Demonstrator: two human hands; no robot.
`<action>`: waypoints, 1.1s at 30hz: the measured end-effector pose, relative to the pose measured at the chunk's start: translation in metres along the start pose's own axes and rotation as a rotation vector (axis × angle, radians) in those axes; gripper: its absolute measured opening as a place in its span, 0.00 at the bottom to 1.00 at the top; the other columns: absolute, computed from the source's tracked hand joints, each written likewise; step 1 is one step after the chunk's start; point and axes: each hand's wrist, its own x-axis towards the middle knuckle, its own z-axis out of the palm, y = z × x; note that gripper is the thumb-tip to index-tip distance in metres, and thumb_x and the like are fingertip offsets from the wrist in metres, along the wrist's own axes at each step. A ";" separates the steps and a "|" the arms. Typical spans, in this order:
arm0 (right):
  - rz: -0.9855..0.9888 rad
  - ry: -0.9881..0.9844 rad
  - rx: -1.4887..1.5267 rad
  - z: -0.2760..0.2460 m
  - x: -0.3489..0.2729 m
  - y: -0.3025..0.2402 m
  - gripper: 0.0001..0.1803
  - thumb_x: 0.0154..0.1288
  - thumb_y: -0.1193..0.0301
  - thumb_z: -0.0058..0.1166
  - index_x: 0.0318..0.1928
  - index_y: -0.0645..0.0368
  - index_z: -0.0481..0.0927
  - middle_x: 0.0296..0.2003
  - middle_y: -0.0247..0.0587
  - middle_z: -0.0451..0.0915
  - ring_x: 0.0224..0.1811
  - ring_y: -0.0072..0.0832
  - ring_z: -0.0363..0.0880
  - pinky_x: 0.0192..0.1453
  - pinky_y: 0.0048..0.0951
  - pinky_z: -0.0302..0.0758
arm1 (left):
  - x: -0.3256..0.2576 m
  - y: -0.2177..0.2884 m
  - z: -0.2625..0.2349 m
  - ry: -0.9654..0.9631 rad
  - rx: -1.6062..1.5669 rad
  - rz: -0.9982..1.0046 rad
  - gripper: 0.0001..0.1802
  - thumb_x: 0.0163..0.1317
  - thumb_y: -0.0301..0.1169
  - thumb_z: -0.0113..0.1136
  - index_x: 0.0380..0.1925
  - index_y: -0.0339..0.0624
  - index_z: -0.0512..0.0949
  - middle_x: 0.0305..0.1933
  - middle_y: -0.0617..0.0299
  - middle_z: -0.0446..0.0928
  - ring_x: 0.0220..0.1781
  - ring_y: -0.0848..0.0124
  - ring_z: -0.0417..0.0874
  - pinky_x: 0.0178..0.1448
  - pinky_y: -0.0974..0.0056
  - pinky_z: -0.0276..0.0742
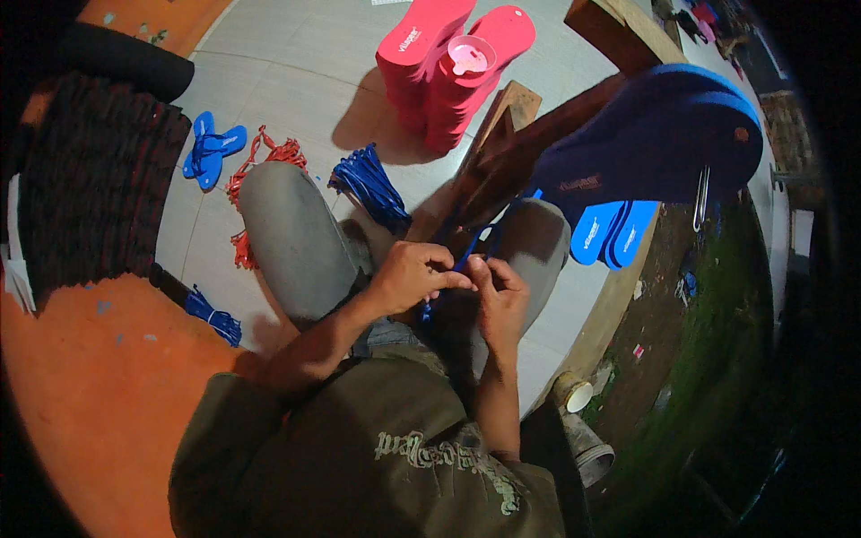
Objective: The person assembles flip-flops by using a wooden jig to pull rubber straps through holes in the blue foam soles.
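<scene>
blue strap slanting up-right, pinched by both hands, left, right

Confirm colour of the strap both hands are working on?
Blue. The strap is pinched between left hand and right hand; head view.

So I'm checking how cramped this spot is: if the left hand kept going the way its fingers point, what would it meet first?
The left hand points right, so it would first meet the right hand, fingertips nearly touching around the blue strap; depth is unclear.
</scene>
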 end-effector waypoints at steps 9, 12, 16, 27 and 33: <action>0.274 -0.455 0.811 -0.033 0.010 0.031 0.15 0.64 0.62 0.44 0.34 0.63 0.74 0.28 0.35 0.74 0.26 0.18 0.69 0.29 0.17 0.65 | 0.008 -0.009 0.003 -0.296 -0.692 -0.360 0.15 0.57 0.39 0.56 0.24 0.37 0.73 0.16 0.67 0.68 0.09 0.84 0.60 0.11 0.79 0.53; 0.287 -0.455 1.022 -0.030 0.010 0.042 0.13 0.65 0.64 0.42 0.36 0.62 0.73 0.30 0.38 0.76 0.31 0.22 0.73 0.35 0.19 0.71 | 0.013 -0.004 0.010 -0.293 -0.747 -0.375 0.14 0.57 0.39 0.56 0.25 0.38 0.73 0.17 0.67 0.69 0.09 0.84 0.60 0.11 0.80 0.52; 0.217 -0.430 1.069 -0.026 0.011 0.044 0.13 0.65 0.64 0.41 0.37 0.63 0.72 0.31 0.40 0.76 0.36 0.26 0.75 0.42 0.25 0.73 | 0.018 -0.008 0.022 -0.233 -0.795 -0.394 0.13 0.58 0.37 0.55 0.25 0.38 0.73 0.18 0.65 0.71 0.09 0.85 0.61 0.10 0.81 0.53; 0.185 -0.395 1.093 -0.032 0.018 0.029 0.15 0.66 0.62 0.40 0.36 0.63 0.72 0.30 0.41 0.76 0.35 0.27 0.76 0.42 0.25 0.74 | 0.027 0.008 0.022 -0.311 -0.866 -0.397 0.13 0.59 0.38 0.54 0.26 0.39 0.74 0.19 0.66 0.71 0.09 0.85 0.64 0.10 0.80 0.54; 0.196 -0.377 1.035 -0.035 0.021 0.023 0.15 0.65 0.62 0.41 0.35 0.63 0.72 0.30 0.42 0.76 0.33 0.28 0.76 0.41 0.26 0.74 | 0.032 0.014 0.024 -0.288 -0.869 -0.383 0.12 0.58 0.36 0.54 0.27 0.38 0.74 0.19 0.66 0.73 0.09 0.84 0.63 0.11 0.81 0.56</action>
